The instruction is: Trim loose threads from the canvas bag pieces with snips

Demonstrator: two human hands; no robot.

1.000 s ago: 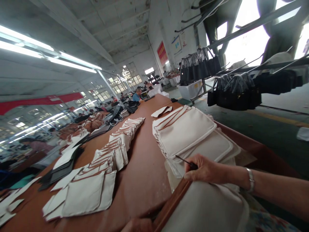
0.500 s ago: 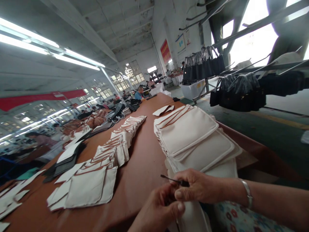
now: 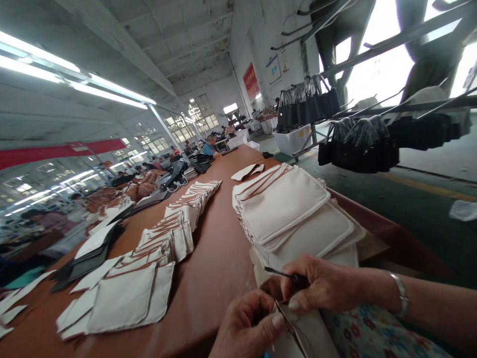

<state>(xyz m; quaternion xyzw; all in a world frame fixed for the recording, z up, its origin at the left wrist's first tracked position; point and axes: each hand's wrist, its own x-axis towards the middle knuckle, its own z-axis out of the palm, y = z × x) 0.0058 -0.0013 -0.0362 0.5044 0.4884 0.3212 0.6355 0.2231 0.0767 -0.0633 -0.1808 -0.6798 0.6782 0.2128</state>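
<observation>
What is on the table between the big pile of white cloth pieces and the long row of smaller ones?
Nothing. In the head view, only bare brown table runs between the big stack of cloth panels and the row of smaller pieces.

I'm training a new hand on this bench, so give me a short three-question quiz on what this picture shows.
1. True or false: the right hand holds a thin dark tool.
2. What does the left hand pinch? A) a brown-edged panel B) a black bag C) a cup
3. Fill in: the big stack of cream panels lies on a ____ table.

Key: 1 true; 2 A; 3 brown.
</observation>
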